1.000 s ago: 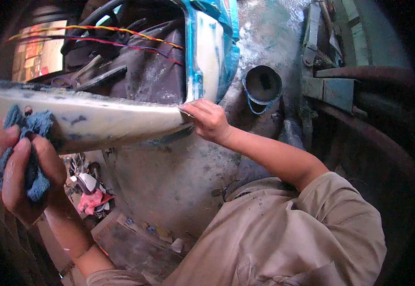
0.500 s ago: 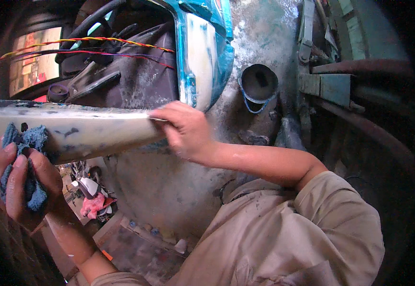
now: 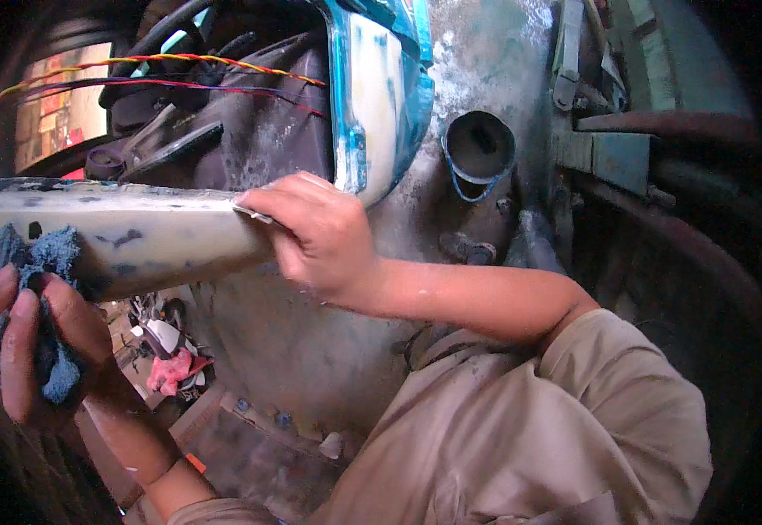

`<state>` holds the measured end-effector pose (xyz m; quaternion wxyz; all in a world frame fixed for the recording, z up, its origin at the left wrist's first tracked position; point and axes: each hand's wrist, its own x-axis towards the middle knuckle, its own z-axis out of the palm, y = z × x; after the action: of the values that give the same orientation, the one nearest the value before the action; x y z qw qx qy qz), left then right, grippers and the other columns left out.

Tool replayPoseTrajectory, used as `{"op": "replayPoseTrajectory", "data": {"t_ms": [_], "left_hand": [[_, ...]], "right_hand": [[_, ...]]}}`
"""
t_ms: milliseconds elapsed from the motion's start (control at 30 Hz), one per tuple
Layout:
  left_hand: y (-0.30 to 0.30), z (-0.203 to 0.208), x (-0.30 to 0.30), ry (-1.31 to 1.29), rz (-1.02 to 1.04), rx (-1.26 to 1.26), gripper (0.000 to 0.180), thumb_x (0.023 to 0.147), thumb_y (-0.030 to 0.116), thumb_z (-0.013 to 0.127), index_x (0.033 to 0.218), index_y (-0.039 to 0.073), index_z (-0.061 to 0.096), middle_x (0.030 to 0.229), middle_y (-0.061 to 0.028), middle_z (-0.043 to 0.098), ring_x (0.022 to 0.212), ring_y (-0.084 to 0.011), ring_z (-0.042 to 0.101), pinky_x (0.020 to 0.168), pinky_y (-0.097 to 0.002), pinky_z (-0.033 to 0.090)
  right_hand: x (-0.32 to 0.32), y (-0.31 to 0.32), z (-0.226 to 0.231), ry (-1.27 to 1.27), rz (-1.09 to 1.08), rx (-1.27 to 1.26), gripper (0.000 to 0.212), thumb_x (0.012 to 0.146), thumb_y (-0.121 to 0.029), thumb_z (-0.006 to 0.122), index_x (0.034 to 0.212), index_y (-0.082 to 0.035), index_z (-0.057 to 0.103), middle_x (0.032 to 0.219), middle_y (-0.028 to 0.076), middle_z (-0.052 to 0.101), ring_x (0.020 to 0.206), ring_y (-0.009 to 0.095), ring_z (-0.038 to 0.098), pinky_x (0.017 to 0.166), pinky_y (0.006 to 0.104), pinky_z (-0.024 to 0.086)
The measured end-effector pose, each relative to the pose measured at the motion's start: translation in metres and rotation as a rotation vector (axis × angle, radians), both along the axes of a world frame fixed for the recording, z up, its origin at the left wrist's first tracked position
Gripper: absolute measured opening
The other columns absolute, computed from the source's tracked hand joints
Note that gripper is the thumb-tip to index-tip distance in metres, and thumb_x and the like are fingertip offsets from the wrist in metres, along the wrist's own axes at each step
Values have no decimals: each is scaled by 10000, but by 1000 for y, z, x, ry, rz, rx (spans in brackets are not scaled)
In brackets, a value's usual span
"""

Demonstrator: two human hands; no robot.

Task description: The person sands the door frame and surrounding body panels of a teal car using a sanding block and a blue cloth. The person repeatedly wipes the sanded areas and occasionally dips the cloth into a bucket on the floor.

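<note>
A long vehicle panel (image 3: 171, 229), coated in pale filler with dark patches, runs across the left side. On its upper edge rests my right hand (image 3: 315, 241), fingers bent over the rim. A thin flat sheet (image 3: 258, 213), which looks like folded sandpaper, shows under those fingertips, pressed against the edge. My left hand (image 3: 44, 350) is wrapped round a bunched blue cloth (image 3: 59, 254) at the panel's near left end. The cloth's upper part lies against the panel face, beside a small dark hole (image 3: 35, 230).
Beyond the panel are a dark cab interior, a steering wheel (image 3: 158, 39) and loose twisted wires (image 3: 171, 59). A teal body pillar (image 3: 372, 96) with pale filler stands ahead. A dark bucket (image 3: 479, 144) sits on the stained floor. Metal beams (image 3: 604, 157) line the right. A motorbike (image 3: 166, 337) is below left.
My right hand has slid left along the panel's upper edge, and the thin sheet under its fingers shows more plainly. My left hand keeps hold of the cloth. The view has shifted slightly.
</note>
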<state>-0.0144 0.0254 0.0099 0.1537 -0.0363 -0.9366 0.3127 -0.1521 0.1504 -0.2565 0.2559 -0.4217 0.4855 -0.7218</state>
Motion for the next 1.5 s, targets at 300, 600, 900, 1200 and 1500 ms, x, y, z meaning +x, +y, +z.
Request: {"op": "replayPoseTrajectory", "data": {"t_ms": [300, 600, 900, 1200, 1500], "left_hand": [[-2, 16, 10, -108, 91, -71, 252, 933, -18, 784, 1113, 46, 619, 1177, -140, 655, 1099, -322, 718, 948, -402, 592], [0, 31, 51, -100, 193, -271, 209, 964, 37, 762, 1138, 68, 651, 1347, -189, 618, 1220, -325, 663, 1065, -419, 548], [5, 34, 65, -138, 263, -362, 248, 985, 77, 734, 1209, 69, 628, 1401, -181, 605, 1292, -309, 621, 1123, -403, 488], [7, 31, 71, -168, 309, -380, 295, 1006, 118, 705, 1280, 70, 605, 1455, -173, 593, 1363, -293, 579, 1180, -388, 429], [17, 54, 86, -265, 428, -402, 348, 1027, 158, 677, 1350, 71, 581, 1509, -166, 581, 1434, -277, 537, 1238, -373, 370]], "right_hand": [[7, 11, -25, -94, -11, 212, 216, 851, 22, 683, 1052, -3, 759, 985, 175, 750, 925, 355, 733, 855, 436, 593], [16, 7, -47, -48, -66, 7, 509, 683, 105, 609, 1146, -53, 749, 930, 148, 714, 851, 354, 696, 781, 423, 582], [9, 11, -144, 180, 17, -90, 576, 628, 50, 682, 1196, -45, 711, 990, 133, 720, 895, 363, 704, 794, 445, 597], [-56, -23, -184, 813, 60, -487, 351, 847, -118, 662, 1174, -2, 719, 1095, 95, 736, 1042, 255, 745, 941, 370, 625], [-70, -33, -185, 940, 54, -507, 367, 819, -172, 639, 1126, 20, 697, 1152, 134, 687, 1134, 293, 691, 1063, 432, 557]]}}
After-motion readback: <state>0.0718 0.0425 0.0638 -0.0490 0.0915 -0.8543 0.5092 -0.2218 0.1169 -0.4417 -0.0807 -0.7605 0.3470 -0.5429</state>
